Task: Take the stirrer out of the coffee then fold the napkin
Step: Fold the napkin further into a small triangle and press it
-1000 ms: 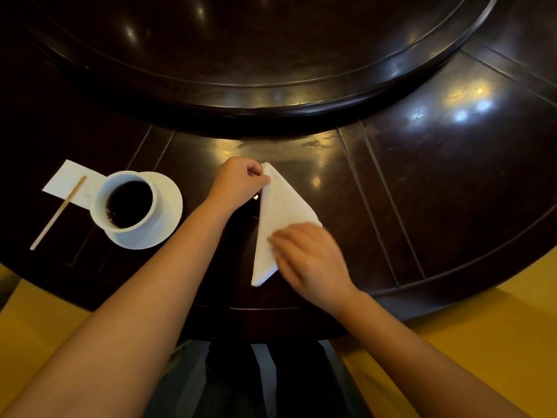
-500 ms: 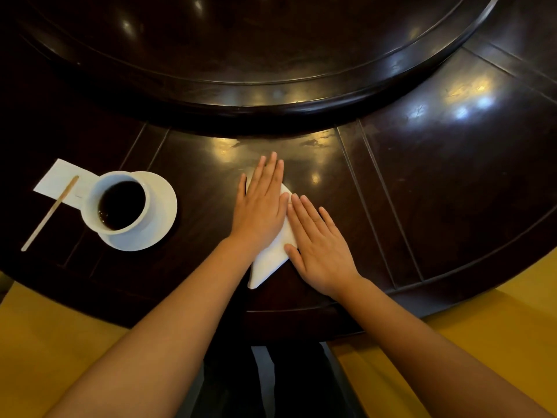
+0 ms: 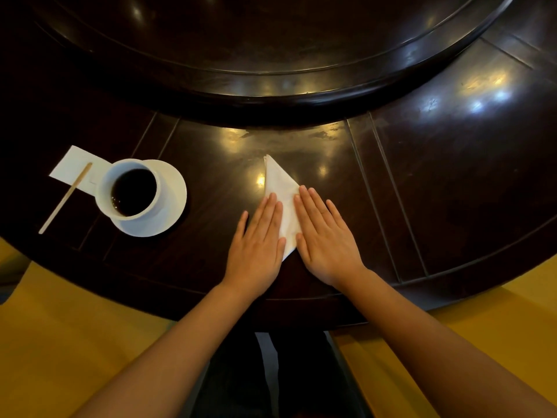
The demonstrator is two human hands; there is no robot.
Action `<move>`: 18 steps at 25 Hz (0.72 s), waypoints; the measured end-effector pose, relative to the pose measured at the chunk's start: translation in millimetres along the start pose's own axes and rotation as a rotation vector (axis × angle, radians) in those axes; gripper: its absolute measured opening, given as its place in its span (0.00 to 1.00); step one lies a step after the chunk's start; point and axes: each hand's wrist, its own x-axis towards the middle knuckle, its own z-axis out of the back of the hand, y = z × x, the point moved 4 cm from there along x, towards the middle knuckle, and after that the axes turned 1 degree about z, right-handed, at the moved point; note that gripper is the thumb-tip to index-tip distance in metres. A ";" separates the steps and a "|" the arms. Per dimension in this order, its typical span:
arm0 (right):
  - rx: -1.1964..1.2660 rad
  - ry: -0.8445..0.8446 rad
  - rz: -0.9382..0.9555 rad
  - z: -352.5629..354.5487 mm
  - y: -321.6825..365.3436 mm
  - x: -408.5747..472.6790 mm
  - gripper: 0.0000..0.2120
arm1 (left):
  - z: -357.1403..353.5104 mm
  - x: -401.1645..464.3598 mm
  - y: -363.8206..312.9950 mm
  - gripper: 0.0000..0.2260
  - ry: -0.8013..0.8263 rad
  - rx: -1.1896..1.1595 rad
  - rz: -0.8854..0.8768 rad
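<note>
From the head camera, the dark wooden tabletop (image 3: 437,176) curves across the scene, its rounded near edge running from the left side down past both wrists and up to the right. A raised circular turntable (image 3: 271,40) fills the far part, its rim ending just beyond the napkin's far tip. Between that rim and the near edge lies a band of bare wood, widest on the right, where nothing stands.

The folded napkin (image 3: 281,188), a white triangle, lies flat at the centre of this band with one tip pointing far and its near corner between the two hands. The left hand (image 3: 259,239) lies flat with fingers straight and together, its fingertips on the napkin's left edge. The right hand (image 3: 325,239) lies flat the same way, fingers straight and slightly spread, covering the napkin's right side. Neither hand grips anything.

Well to the left, a white cup (image 3: 129,191) stands on a white saucer (image 3: 171,206), near the table's edge; the cup holds dark coffee (image 3: 134,191). Just left of the cup, the wooden stirrer (image 3: 64,199) lies outside it, slanted, its far end on a small white paper (image 3: 73,168) and its near end on the wood.
</note>
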 end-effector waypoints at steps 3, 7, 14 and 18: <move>-0.006 0.011 -0.003 0.0 -0.1 1.1 0.28 | 0.2 -17.0 1.5 0.25 0.015 -0.015 -0.020; 0.013 0.012 -0.030 -2.1 3.2 -6.8 0.28 | -3.1 -35.3 5.2 0.25 0.029 -0.019 -0.049; 0.021 -0.022 0.004 10.5 7.4 -15.1 0.27 | 15.0 -45.8 -15.6 0.25 -0.034 -0.110 -0.008; 0.008 0.029 0.360 18.5 -2.6 -11.2 0.23 | 7.1 -58.8 -43.9 0.28 -0.005 -0.177 0.033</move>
